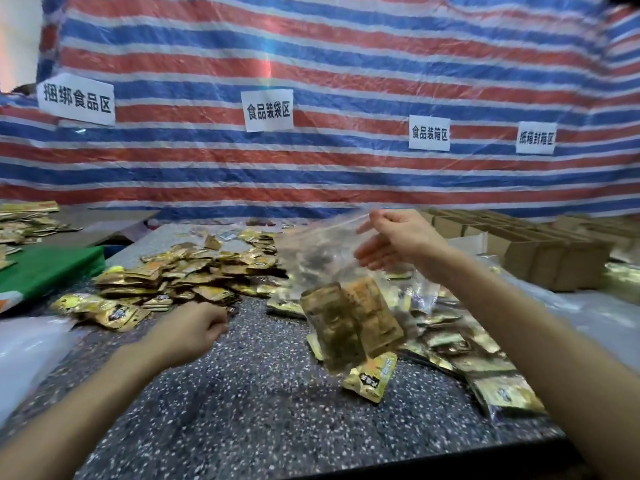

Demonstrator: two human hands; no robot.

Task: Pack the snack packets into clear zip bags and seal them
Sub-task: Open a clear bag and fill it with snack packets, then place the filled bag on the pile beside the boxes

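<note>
Seemingly early: right grip [398,237] pinches the unsealed clear zip bag [318,254] by its mouth, few snack packets [349,323] hanging below; left grip [194,329] curled, contents hidden; loose packets [180,271] heaped beyond it on the counter [259,393].

Packing workshop — zone signs [269,110] on tarp [346,57], cardboard boxes [540,251], snack piles [194,271].

left grip [197,329] curled, right grip [398,237] raised, pinching
</note>
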